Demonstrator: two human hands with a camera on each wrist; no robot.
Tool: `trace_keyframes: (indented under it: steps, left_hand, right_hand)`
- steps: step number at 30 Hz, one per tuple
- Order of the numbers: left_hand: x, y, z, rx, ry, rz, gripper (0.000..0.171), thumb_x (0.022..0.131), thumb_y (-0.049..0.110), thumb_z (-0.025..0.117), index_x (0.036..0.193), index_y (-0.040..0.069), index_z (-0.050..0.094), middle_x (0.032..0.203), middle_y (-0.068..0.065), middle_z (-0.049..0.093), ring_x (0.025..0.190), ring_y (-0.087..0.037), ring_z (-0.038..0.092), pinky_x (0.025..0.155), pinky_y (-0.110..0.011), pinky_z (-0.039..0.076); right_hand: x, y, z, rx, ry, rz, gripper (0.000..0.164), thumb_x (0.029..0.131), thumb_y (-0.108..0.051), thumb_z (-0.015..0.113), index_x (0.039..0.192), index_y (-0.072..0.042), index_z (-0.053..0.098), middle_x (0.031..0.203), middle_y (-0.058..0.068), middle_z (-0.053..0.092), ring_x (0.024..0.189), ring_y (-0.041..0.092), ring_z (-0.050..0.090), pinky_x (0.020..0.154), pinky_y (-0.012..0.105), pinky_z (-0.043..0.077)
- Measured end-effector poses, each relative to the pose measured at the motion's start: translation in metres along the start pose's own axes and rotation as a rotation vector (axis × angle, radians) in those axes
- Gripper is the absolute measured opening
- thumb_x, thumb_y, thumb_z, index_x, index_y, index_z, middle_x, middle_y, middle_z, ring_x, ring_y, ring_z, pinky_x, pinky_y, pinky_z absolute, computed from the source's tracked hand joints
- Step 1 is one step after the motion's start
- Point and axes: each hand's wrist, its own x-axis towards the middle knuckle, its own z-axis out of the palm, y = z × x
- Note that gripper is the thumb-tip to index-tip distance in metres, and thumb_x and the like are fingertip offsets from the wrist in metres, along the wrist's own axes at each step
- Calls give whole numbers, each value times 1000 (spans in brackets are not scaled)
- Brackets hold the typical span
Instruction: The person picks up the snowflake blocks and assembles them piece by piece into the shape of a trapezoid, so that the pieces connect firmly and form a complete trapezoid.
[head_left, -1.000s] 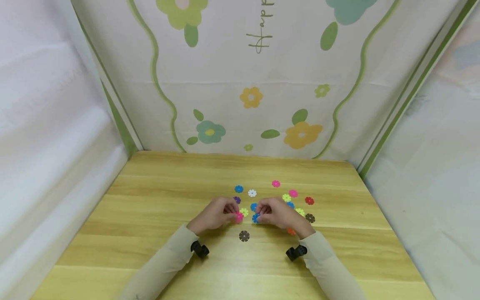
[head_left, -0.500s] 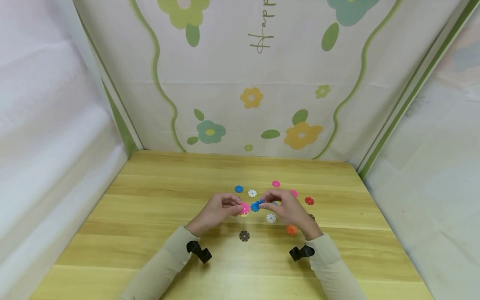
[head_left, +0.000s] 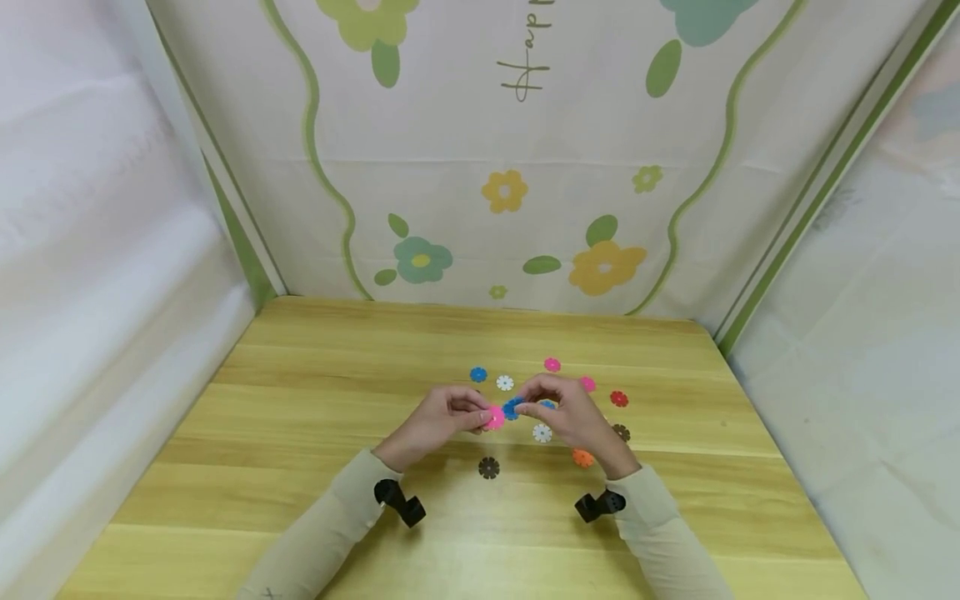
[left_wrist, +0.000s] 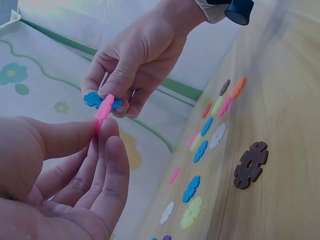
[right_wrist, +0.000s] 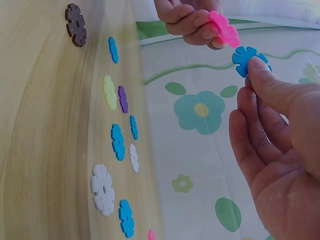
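My left hand (head_left: pixel 437 423) pinches a pink slotted flower-shaped disc (right_wrist: pixel 226 31) between thumb and fingers. My right hand (head_left: pixel 573 415) holds a blue disc of the same kind (right_wrist: pixel 244 60) by its edge, thumb on its face. Both discs are up off the table, rim to rim in front of the body. In the left wrist view the pink disc (left_wrist: pixel 103 113) is seen nearly edge-on and crosses in front of the blue one (left_wrist: pixel 91 99). The thumbs and fingertips cover part of each disc.
Loose discs lie on the wooden table (head_left: pixel 360 350): a brown one (head_left: pixel 489 468) nearest the body, white (head_left: pixel 542 433), orange (head_left: pixel 582 457), red (head_left: pixel 618 399), several blue, pink and yellow ones. A flower-printed cloth (head_left: pixel 420 167) stands behind the table.
Both hands have lifted their discs from the table and brought them together. The right hand has shifted slightly right, uncovering a white disc. In the last half second the gap between the discs has narrowed.
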Motion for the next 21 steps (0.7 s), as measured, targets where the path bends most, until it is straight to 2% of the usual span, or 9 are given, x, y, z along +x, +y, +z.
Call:
trace_keyframes:
  steps: [2, 6, 9, 16, 21]
  left_hand:
    - [0, 0, 1, -3, -8, -4, 18, 103, 15, 70, 118, 7, 74, 107, -8, 76, 101, -30, 74, 99, -56, 59]
    - [0, -2, 1, -7, -23, -4, 18, 103, 15, 70, 117, 5, 74, 106, -7, 76, 100, -28, 75, 97, -52, 61]
    - [1, -3, 1, -8, -29, -5, 19, 103, 16, 71, 117, 5, 74, 106, -6, 76, 97, -20, 75, 96, -49, 62]
    - [0, -4, 2, -7, -30, -5, 18, 104, 13, 69, 118, 4, 73, 106, -8, 74, 103, -34, 74, 98, -52, 61]
    - [-1, -3, 5, 10, -28, 4, 17, 104, 12, 68, 116, 3, 74, 105, -10, 72, 99, -28, 73, 96, -54, 60]
  right_hand:
    - [0, 0, 1, 5, -6, -2, 8, 97, -13, 77, 102, -19, 76, 99, -1, 76, 89, 12, 71, 88, 34, 62]
    - [-1, -1, 1, 8, -14, -3, 7, 97, -13, 77, 101, -19, 76, 99, 0, 75, 89, 12, 70, 87, 30, 61]
    - [-2, -1, 0, 5, -19, -18, 6, 97, -13, 77, 100, -19, 76, 98, 0, 76, 88, 12, 70, 85, 29, 61]
    - [-2, -1, 1, -32, -41, -52, 5, 95, -15, 79, 98, -19, 78, 97, -3, 76, 89, 10, 69, 83, 28, 60]
    - [-1, 0, 4, -85, -49, -128, 10, 93, -12, 80, 96, -20, 77, 96, -5, 76, 89, 8, 70, 81, 29, 61]
